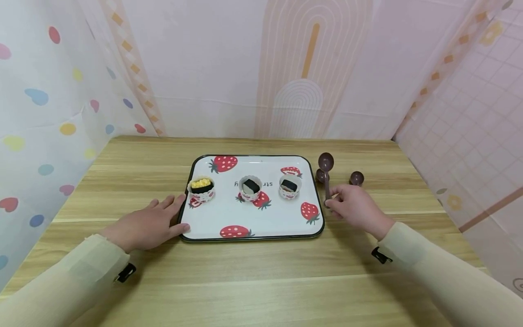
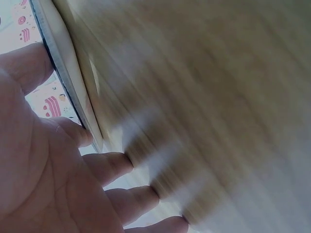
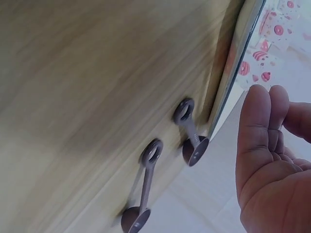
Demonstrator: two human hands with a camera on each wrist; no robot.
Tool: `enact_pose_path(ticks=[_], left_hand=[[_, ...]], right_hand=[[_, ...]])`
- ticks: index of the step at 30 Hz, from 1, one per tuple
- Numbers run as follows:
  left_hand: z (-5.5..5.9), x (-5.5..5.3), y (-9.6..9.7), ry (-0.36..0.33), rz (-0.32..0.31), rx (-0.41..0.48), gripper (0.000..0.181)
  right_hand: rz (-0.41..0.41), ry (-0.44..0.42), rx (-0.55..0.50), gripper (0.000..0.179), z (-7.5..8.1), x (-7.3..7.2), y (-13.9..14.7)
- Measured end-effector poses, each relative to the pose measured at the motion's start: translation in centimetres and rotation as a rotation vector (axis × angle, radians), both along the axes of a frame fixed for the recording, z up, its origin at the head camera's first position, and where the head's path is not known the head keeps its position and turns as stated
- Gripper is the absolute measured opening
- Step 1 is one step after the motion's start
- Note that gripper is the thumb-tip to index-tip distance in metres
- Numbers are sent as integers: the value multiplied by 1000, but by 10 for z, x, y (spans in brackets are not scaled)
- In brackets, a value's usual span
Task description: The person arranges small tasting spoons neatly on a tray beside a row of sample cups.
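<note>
My right hand (image 1: 355, 206) pinches the handle of a dark brown measuring spoon (image 1: 326, 162), its round bowl raised at the tray's right side. In the right wrist view that held spoon is hidden behind the hand (image 3: 269, 179). Two more brown spoons lie on the table, one (image 3: 195, 150) close to the tray and another (image 3: 136, 218) farther right. My left hand (image 1: 151, 223), fingers spread, rests at the left edge of a white strawberry-print tray (image 1: 269, 219); its thumb (image 2: 31, 65) lies over the rim.
Three paper cups stand in a row on the tray. The left cup (image 1: 203, 196) has yellow-topped sushi; the middle (image 1: 250, 196) and right (image 1: 288, 195) cups hold white pieces with black wraps. A wooden table (image 1: 261, 277) lies beneath, with patterned curtains (image 1: 212, 68) around it.
</note>
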State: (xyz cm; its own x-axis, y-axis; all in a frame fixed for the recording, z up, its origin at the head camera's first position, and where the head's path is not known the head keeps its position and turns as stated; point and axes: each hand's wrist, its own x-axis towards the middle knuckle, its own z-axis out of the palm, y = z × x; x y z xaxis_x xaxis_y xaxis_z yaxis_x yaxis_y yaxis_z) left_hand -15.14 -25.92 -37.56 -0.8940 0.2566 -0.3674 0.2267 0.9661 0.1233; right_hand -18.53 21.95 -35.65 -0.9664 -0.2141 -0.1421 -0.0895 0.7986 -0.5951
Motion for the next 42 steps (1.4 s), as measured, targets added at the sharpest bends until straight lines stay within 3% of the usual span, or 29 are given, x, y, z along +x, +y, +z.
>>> enact_pose_path(ticks=[12, 18, 42], left_hand=[[0, -1, 2, -15, 12, -21, 101], [0, -1, 2, -10, 8, -20, 101], [-1, -1, 1, -2, 0, -14, 101]], right_hand=[[-5, -36, -79, 26, -4, 0, -20], [31, -20, -107, 27, -7, 0, -32], [117, -82, -137, 17, -6, 0, -89]])
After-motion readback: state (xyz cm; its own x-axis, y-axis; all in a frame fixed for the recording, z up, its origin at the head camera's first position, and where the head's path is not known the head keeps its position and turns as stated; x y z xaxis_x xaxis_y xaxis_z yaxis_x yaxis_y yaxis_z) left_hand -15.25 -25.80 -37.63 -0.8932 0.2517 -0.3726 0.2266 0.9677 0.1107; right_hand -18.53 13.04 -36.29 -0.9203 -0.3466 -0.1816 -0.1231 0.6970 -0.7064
